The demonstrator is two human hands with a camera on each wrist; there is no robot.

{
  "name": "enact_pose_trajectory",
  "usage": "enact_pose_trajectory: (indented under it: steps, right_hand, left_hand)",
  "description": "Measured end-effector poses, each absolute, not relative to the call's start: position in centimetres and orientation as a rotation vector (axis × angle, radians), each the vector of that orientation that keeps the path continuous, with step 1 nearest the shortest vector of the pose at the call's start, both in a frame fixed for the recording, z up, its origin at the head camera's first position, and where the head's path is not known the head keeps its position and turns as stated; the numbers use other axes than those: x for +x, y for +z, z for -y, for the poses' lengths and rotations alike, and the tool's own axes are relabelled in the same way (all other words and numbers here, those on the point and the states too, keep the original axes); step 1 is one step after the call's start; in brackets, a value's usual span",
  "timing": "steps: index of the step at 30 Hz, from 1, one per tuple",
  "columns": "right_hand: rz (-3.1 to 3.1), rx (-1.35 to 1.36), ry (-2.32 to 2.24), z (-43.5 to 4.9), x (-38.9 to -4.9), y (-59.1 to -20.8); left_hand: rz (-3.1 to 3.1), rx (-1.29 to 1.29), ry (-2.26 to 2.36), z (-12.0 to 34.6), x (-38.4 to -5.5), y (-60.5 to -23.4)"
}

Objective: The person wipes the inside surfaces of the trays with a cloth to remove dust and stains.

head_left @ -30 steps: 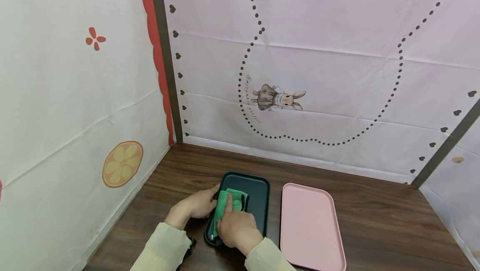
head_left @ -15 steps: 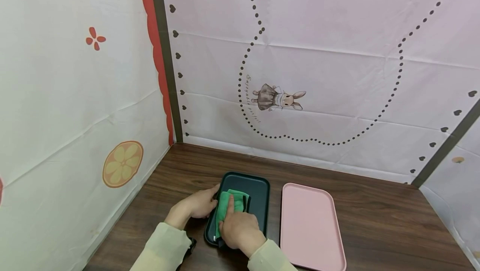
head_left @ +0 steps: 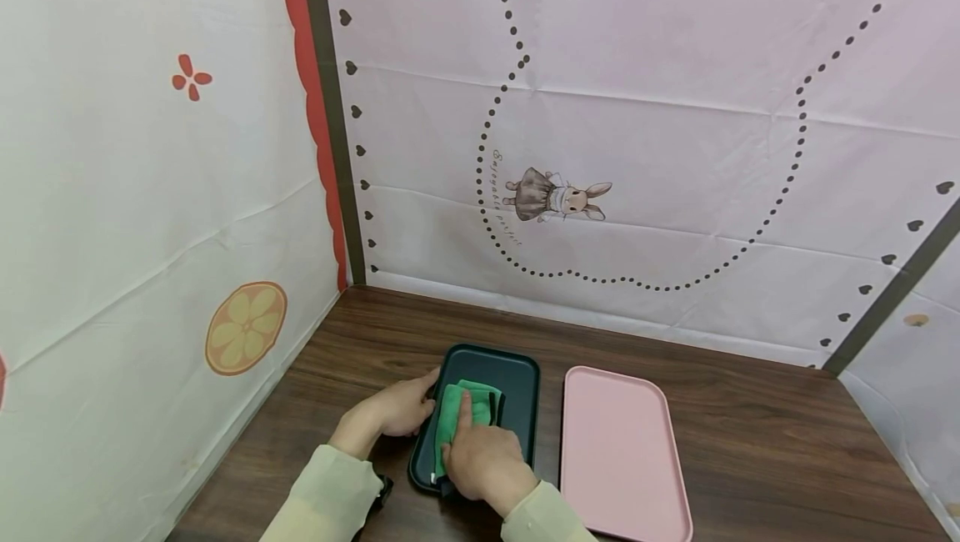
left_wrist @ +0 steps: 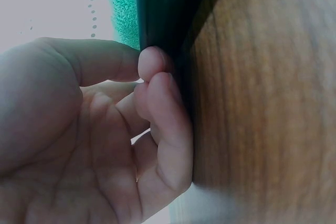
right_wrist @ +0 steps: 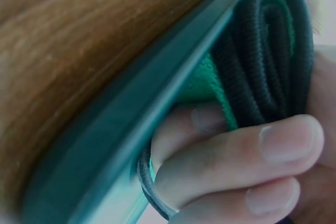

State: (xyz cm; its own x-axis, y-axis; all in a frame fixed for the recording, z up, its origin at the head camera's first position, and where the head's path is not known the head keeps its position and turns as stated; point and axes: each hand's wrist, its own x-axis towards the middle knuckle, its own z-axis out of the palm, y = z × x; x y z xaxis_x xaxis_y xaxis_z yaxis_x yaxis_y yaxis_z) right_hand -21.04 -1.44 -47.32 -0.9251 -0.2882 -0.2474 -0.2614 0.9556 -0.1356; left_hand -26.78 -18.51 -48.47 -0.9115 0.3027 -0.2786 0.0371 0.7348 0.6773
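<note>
A folded green cloth (head_left: 449,421) with dark edging lies in the dark teal tray (head_left: 517,388). My right hand (head_left: 483,454) holds it, the index finger stretched out along its top. In the right wrist view the other fingers (right_wrist: 220,166) curl round the cloth's folded layers (right_wrist: 262,51), close over the tray rim (right_wrist: 152,100). My left hand (head_left: 401,407) is at the tray's left side. The left wrist view shows its thumb (left_wrist: 153,62) and bent fingers (left_wrist: 170,124) pinching the tray's edge (left_wrist: 163,14). The tray's near end is partly hidden by the right hand.
A pink tray (head_left: 618,450) lies to the right of the dark one, a narrow gap between them. Both are on a brown wood-grain table (head_left: 765,442). Printed white sheets (head_left: 637,150) stand behind and at the left.
My right hand and the green cloth have slid slightly to the right across the dark tray. The left hand and both trays have stayed in place.
</note>
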Motion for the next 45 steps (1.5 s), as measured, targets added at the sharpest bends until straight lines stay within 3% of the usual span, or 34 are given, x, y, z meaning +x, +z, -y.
enact_pose_trajectory:
  steps: [45]
  right_hand:
    - [-2.838,-0.419,-0.171,-0.8,-20.6,-46.9]
  left_hand:
    - [-2.563,0.287,0.977,18.5,-26.6,-48.1]
